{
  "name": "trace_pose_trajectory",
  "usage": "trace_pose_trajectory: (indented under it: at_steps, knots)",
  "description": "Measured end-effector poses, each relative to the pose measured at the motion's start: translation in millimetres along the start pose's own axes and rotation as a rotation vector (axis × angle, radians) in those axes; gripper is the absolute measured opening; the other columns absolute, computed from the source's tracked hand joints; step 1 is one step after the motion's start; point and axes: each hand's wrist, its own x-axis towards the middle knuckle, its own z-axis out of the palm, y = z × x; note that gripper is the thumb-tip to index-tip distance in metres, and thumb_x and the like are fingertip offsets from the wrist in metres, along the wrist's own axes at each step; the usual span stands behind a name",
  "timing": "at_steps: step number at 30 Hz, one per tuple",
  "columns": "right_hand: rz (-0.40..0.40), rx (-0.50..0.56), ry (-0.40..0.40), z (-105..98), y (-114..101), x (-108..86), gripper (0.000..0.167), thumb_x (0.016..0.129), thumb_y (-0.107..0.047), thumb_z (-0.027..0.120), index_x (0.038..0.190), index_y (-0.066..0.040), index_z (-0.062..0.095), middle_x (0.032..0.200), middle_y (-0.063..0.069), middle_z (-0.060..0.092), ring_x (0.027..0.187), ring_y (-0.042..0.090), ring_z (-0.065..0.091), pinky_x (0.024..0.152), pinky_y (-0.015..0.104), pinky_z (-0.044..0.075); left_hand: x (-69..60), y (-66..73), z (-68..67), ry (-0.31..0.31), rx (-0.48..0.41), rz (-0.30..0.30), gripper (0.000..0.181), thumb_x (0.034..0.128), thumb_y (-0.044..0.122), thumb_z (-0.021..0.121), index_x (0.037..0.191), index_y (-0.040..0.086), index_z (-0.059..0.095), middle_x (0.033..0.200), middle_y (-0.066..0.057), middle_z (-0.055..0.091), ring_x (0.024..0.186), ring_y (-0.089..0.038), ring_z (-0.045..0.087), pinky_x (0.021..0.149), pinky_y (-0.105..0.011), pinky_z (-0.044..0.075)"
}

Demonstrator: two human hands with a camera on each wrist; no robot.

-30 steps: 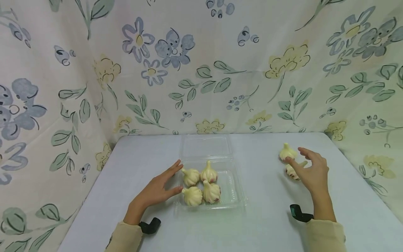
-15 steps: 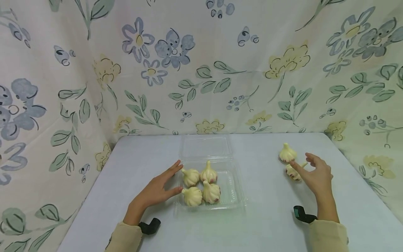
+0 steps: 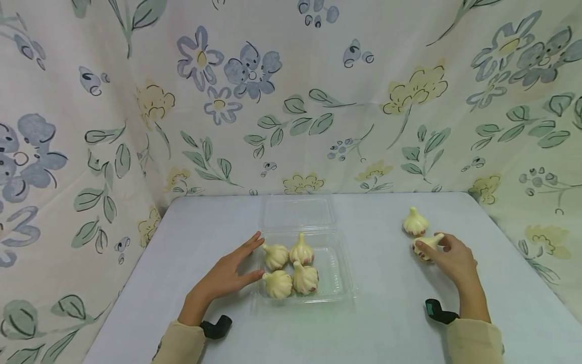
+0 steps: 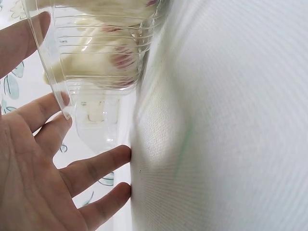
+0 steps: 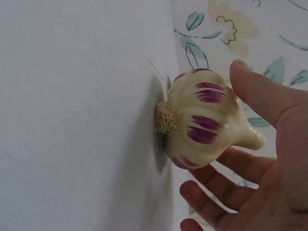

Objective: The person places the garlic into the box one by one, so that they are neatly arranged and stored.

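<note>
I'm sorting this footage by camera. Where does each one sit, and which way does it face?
Head: on the person's head, facing forward and down over the table, clear container, left hand, right hand and both sleeves.
Left wrist: on that wrist, looking past the left palm and fingers at the container's side.
Right wrist: on that wrist, looking at a garlic bulb between the right thumb and fingers.
Shared: the head and right wrist views both show that bulb.

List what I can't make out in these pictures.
Right wrist view: two fingertips of the right grip, hidden behind the garlic bulb.
Left wrist view: the uppermost garlic, cut off by the top edge.
Head view: faint markings on the clear container, too small to read.
</note>
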Motion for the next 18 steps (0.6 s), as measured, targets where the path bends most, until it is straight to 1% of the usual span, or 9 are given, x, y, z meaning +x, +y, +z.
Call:
trace_pose_trajectory:
  at_steps: [4, 7, 13, 18]
  knots:
    - [0.006, -0.043, -0.073, -3.3, 2.1, 1.2, 0.094, 0.096, -0.07, 0.048, 0.142, 0.012, 0.039, 0.143, 0.04, 0.044, 0.128, 0.055, 0.043, 0.097, 0.078, 0.027, 0.1, -0.1, -0.1, 0.0, 0.001, 0.004, 0.079, 0.0943, 0.053, 0.067, 0.161, 0.029, 0.032, 0.171, 0.009, 0.02, 0.155, -0.031, 0.029, 0.115, -0.067, 0.035]
    - [0.016, -0.06, -0.111, -4.8, 2.6, 2.0, 0.097, 0.095, -0.072, 0.046, 0.144, 0.011, 0.037, 0.142, 0.04, 0.044, 0.128, 0.056, 0.043, 0.098, 0.081, 0.025, 0.3, 0.0, -0.3, -0.001, 0.0, 0.01, 0.079, 0.0945, 0.052, 0.067, 0.161, 0.028, 0.032, 0.171, 0.008, 0.02, 0.155, -0.031, 0.029, 0.115, -0.067, 0.035]
    - [-0.008, -0.09, -0.134, -5.1, 4.2, 3.6, 0.1, 0.094, -0.073, 0.047, 0.146, 0.012, 0.036, 0.141, 0.04, 0.045, 0.128, 0.057, 0.044, 0.096, 0.083, 0.024, 0.6, -0.4, -0.1, 0.0, -0.007, 0.015, 0.079, 0.0944, 0.051, 0.067, 0.161, 0.026, 0.033, 0.171, 0.007, 0.021, 0.155, -0.031, 0.029, 0.115, -0.067, 0.035]
    - [-0.013, -0.102, -0.146, -4.5, 6.0, 4.4, 0.103, 0.094, -0.073, 0.047, 0.149, 0.013, 0.032, 0.143, 0.041, 0.044, 0.129, 0.059, 0.042, 0.096, 0.084, 0.023, 0.2, -0.4, 0.3, 0.002, -0.001, 0.009, 0.079, 0.0942, 0.052, 0.067, 0.161, 0.029, 0.033, 0.171, 0.008, 0.021, 0.155, -0.031, 0.029, 0.115, -0.067, 0.035]
